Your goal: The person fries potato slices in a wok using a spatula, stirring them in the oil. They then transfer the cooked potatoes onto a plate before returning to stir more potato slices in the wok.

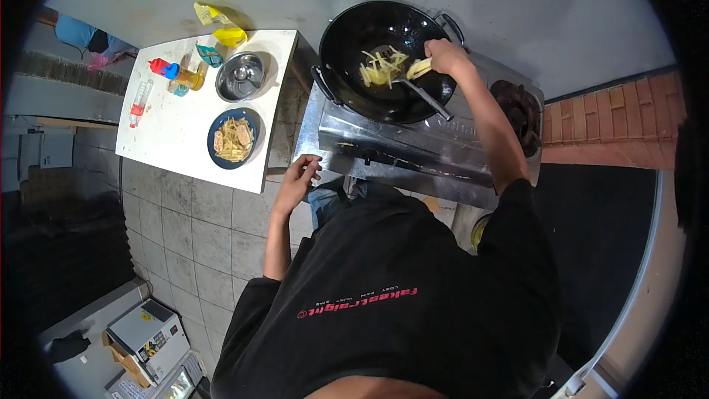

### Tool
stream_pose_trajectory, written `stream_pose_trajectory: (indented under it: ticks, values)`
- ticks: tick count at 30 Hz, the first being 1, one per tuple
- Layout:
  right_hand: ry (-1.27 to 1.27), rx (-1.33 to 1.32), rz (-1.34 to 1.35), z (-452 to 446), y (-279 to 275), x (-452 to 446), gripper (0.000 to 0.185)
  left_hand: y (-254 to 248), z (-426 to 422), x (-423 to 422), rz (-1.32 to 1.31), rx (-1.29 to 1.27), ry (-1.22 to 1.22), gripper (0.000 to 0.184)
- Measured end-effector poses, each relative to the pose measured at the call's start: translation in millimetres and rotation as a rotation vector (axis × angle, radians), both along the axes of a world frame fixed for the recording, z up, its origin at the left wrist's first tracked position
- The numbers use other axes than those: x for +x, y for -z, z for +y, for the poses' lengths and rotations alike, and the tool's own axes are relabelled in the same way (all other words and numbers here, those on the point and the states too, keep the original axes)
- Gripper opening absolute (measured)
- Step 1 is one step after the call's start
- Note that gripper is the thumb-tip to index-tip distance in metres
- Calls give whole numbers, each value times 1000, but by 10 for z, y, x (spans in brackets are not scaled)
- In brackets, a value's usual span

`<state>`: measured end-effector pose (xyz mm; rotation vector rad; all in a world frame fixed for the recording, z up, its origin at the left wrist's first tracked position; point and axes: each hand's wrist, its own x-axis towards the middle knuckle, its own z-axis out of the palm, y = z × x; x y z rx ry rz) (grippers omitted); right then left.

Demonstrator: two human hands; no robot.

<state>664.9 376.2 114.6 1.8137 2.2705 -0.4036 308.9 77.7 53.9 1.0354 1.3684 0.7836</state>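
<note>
Over the right side of a black wok [346, 96], my right hand [445, 57] is closed on a bunch of pale yellow potato strips [419, 68]. More loose potato strips [380, 70] lie in the bottom of the wok. A metal spatula [427, 97] rests in it, its handle leaning out over the near rim, below my right hand. My left hand [298, 179] is held low beside the stove's front left corner, fingers loosely bent and apart, with nothing in it. The wok sits on a steel gas stove [413, 149].
A white table [173, 129] stands left of the stove. On it are a dark blue plate [253, 149] of strips and browned pieces, a steel bowl [240, 77], sauce bottles [192, 77], a clear bottle [140, 102] and a yellow packet [221, 24]. An uncovered burner [523, 114] is at right.
</note>
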Motion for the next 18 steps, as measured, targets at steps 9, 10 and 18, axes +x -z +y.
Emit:
stream_pose_trajectory:
  ticks: [9, 10, 18]
  values:
    - [-75, 211, 299, -178, -450, 46, 19, -50, 8, 129, 11, -4, -26, 28]
    - [-90, 178, 372, -245, -616, 40, 22, -53, 12, 136, 10, -2, -25, 28]
    - [1, -35, 1244, -1153, -1395, 964, 28, -87, 70, 133, 24, 1, -15, 31]
